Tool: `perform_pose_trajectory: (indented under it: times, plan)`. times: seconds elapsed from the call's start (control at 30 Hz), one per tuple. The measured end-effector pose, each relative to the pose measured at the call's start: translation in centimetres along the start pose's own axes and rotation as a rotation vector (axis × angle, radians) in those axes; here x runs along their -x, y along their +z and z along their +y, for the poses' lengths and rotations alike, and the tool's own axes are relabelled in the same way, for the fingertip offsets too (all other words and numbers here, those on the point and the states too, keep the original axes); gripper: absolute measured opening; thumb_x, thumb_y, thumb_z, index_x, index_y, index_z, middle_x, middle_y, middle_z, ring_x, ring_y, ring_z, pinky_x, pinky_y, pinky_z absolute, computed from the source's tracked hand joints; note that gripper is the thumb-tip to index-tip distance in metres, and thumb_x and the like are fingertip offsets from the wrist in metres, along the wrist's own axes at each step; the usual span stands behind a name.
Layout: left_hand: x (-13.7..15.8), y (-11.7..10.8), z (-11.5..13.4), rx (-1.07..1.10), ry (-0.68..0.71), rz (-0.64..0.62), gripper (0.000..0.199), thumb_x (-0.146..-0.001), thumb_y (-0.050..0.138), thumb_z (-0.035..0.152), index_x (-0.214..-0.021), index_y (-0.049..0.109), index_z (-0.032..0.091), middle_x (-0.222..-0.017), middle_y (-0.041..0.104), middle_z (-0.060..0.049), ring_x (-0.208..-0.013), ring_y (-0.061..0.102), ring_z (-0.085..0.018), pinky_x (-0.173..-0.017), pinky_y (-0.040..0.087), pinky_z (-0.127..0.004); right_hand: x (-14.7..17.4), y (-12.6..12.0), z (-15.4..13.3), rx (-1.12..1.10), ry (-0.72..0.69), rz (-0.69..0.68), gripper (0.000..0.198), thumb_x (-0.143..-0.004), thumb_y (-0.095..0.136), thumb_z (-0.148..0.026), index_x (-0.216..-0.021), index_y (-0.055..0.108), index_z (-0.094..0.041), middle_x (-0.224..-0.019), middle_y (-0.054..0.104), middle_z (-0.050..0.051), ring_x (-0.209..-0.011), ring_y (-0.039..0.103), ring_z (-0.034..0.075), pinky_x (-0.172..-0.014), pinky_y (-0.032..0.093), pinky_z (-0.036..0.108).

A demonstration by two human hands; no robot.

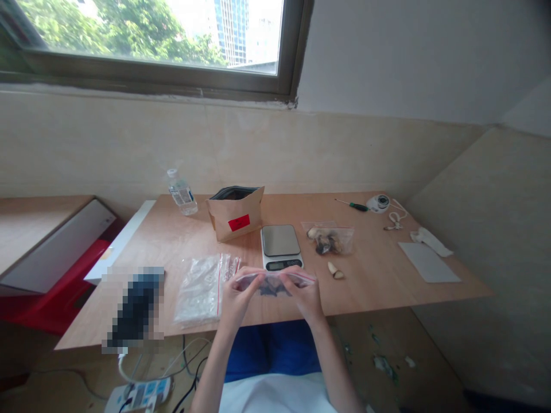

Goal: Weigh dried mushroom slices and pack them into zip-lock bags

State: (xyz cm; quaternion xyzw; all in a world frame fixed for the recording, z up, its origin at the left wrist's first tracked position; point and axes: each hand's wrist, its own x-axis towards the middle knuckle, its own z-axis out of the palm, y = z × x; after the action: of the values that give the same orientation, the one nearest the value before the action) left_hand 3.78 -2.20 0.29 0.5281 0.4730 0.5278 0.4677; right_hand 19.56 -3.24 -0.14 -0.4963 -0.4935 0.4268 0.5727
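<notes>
My left hand (236, 297) and my right hand (306, 295) both grip the top edge of a small clear zip bag (271, 282) with a red seal strip and dark pieces inside. I hold it above the near edge of the wooden table (379, 275), right in front of a small digital scale (280, 246). A stack of empty zip bags (202, 287) lies just left of my left hand. A filled zip bag of pale and dark pieces (329, 239) lies right of the scale, with two loose pale pieces (335, 271) in front of it.
A brown paper pouch with a red label (236, 213) stands open behind the scale, a water bottle (181, 192) to its left. A screwdriver (353, 205), a small round device (379, 202), a white cord and a grey sheet (428, 262) sit at the right. A power strip (140, 394) lies on the floor.
</notes>
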Motion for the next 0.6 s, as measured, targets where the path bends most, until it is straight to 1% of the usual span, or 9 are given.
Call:
perform_pose_trajectory:
  times: [0.1, 0.17, 0.27, 0.33, 0.4, 0.43, 0.53, 0.6]
  plan:
    - [0.0, 0.1, -0.1, -0.015, -0.001, -0.006, 0.017, -0.075, 0.068, 0.033, -0.079, 0.071, 0.017, -0.075, 0.069, -0.003, -0.069, 0.064, -0.016, -0.06, 0.049, -0.021, 0.0, 0.3, 0.1, 0.031, -0.034, 0.049, 0.014, -0.078, 0.065, -0.031, -0.074, 0.066, -0.018, -0.068, 0.063, 0.0, -0.062, 0.061, 0.014, -0.057, 0.05, 0.022]
    - [0.0, 0.2, -0.1, -0.007, -0.008, 0.002, 0.017, -0.075, 0.067, 0.033, -0.08, 0.07, 0.017, -0.073, 0.069, -0.003, -0.067, 0.064, -0.015, -0.06, 0.049, -0.022, 0.0, 0.2, 0.3, 0.041, -0.032, 0.038, 0.015, -0.078, 0.064, -0.032, -0.074, 0.066, -0.018, -0.068, 0.063, 0.0, -0.063, 0.061, 0.014, -0.058, 0.049, 0.022]
    - [-0.1, 0.2, 0.0, -0.004, -0.004, 0.024, 0.017, -0.075, 0.067, 0.033, -0.079, 0.069, 0.016, -0.072, 0.068, -0.002, -0.066, 0.064, -0.015, -0.061, 0.05, -0.022, -0.1, -0.4, 0.3, 0.067, -0.013, -0.076, 0.017, -0.079, 0.063, -0.035, -0.077, 0.067, -0.018, -0.072, 0.065, 0.001, -0.066, 0.062, 0.015, -0.059, 0.049, 0.024]
    - [-0.1, 0.0, 0.1, -0.041, 0.018, 0.026, 0.017, -0.076, 0.067, 0.033, -0.078, 0.069, 0.017, -0.074, 0.068, -0.002, -0.068, 0.064, -0.015, -0.061, 0.05, -0.022, -0.4, -0.9, -0.2, 0.135, -0.052, -0.132, 0.018, -0.08, 0.062, -0.035, -0.084, 0.068, -0.019, -0.081, 0.068, 0.004, -0.076, 0.064, 0.018, -0.066, 0.051, 0.027]
    - [-0.2, -0.1, 0.1, -0.103, 0.058, 0.01, 0.016, -0.077, 0.065, 0.032, -0.078, 0.069, 0.017, -0.075, 0.068, -0.003, -0.069, 0.064, -0.016, -0.061, 0.049, -0.022, -0.7, -1.3, -1.1, 0.289, -0.154, -0.154, 0.017, -0.081, 0.062, -0.033, -0.091, 0.069, -0.021, -0.091, 0.069, 0.005, -0.089, 0.063, 0.02, -0.079, 0.049, 0.032]
    - [-0.3, -0.2, 0.1, -0.135, 0.086, -0.001, 0.015, -0.078, 0.064, 0.032, -0.078, 0.069, 0.017, -0.075, 0.068, -0.003, -0.07, 0.063, -0.016, -0.062, 0.049, -0.022, -0.9, -1.5, -1.7, 0.395, -0.215, -0.156, 0.016, -0.082, 0.062, -0.031, -0.093, 0.069, -0.022, -0.093, 0.07, 0.005, -0.092, 0.062, 0.021, -0.084, 0.046, 0.035]
    - [-0.4, -0.5, 0.1, -0.216, 0.18, -0.034, 0.014, -0.081, 0.062, 0.031, -0.08, 0.069, 0.018, -0.078, 0.068, -0.004, -0.074, 0.063, -0.016, -0.066, 0.049, -0.024, -1.3, -1.8, -3.4, 0.704, -0.369, -0.174, 0.012, -0.082, 0.064, -0.026, -0.091, 0.07, -0.024, -0.088, 0.072, 0.004, -0.089, 0.06, 0.021, -0.089, 0.04, 0.04]
    - [-0.5, -0.6, 0.0, -0.257, 0.23, -0.062, 0.014, -0.081, 0.061, 0.03, -0.08, 0.069, 0.019, -0.078, 0.068, -0.004, -0.075, 0.063, -0.017, -0.069, 0.049, -0.026, -1.5, -1.8, -4.2, 0.816, -0.429, -0.2, 0.009, -0.082, 0.063, -0.025, -0.089, 0.07, -0.025, -0.087, 0.072, 0.003, -0.086, 0.061, 0.021, -0.092, 0.037, 0.041]
